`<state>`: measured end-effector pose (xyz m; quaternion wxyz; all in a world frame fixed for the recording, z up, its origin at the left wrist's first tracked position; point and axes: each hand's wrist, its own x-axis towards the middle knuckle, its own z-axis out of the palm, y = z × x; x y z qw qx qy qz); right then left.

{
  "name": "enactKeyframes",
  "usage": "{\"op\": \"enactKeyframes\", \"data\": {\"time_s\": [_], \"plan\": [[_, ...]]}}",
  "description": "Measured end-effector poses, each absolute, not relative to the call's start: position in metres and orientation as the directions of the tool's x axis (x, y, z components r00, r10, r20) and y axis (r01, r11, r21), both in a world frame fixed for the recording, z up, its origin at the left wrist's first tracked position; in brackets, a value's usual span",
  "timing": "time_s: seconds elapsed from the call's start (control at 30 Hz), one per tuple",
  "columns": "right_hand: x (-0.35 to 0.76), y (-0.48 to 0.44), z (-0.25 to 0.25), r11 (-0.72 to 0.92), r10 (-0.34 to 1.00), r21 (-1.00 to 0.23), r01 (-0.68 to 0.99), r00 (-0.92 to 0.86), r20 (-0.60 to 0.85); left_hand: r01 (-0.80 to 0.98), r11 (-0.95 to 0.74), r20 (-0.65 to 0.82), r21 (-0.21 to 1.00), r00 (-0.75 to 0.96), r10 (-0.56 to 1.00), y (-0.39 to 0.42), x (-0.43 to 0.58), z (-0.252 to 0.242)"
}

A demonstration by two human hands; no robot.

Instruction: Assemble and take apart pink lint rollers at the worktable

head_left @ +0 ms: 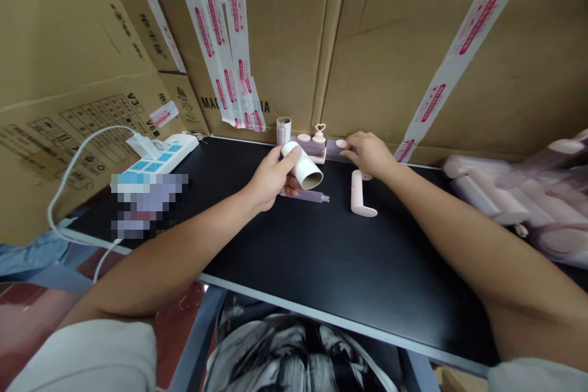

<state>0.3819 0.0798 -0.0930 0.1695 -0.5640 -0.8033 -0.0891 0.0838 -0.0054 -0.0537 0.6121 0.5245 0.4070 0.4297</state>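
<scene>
My left hand (271,177) is closed round a white paper roll (304,166), held tilted above the black table (294,257) with its open end towards me. Under it lies a clear pink tube-like piece (309,196). My right hand (371,154) reaches to the back of the table, its fingers curled on a clear pink part (337,150) near a small pink disc (340,143). A pink L-shaped handle (359,195) lies just in front of that hand. Behind stand a small tube (283,130), another disc (304,137) and a heart-topped piece (319,132).
Cardboard boxes with taped seams (234,43) wall the back and left. A white power strip (158,156) with a cable lies at the table's left. A pile of pink lint rollers (514,196) fills the right side. The table's front edge runs close to my body.
</scene>
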Motion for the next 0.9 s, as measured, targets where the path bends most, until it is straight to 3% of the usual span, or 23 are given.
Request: {"op": "enactKeyframes", "data": {"time_s": [0.23,0.47,0.57,0.63,0.7,0.77,0.9], "plan": [[0.37,0.078,-0.092,0.244,0.876,-0.107,0.964,-0.172,0.45,-0.098,0.072,-0.04,0.993,0.296,0.954,-0.005,0.084,-0.055],[0.362,0.075,-0.083,0.229,0.869,-0.275,0.934,-0.069,0.49,-0.108,0.098,-0.062,0.989,0.301,0.952,-0.003,0.082,-0.055],[0.344,0.053,-0.064,0.388,0.817,-0.349,0.853,-0.143,0.559,-0.157,0.124,-0.073,0.98,0.299,0.951,0.0,0.08,-0.053],[0.324,0.028,-0.047,0.664,0.666,-0.401,0.631,-0.256,0.7,-0.194,0.14,-0.083,0.971,0.275,0.958,0.002,0.079,-0.051],[0.302,0.0,-0.034,0.829,0.495,-0.306,0.468,-0.36,0.791,-0.224,0.158,-0.099,0.962,0.256,0.962,0.004,0.078,-0.049],[0.283,-0.022,-0.028,0.88,0.392,-0.183,0.439,-0.453,0.8,-0.247,0.178,-0.112,0.953,0.261,0.959,0.003,0.077,-0.048],[0.265,-0.036,-0.037,0.829,0.392,-0.101,0.55,-0.444,0.805,-0.265,0.231,-0.142,0.936,0.317,0.938,-0.003,0.079,-0.045]]}}
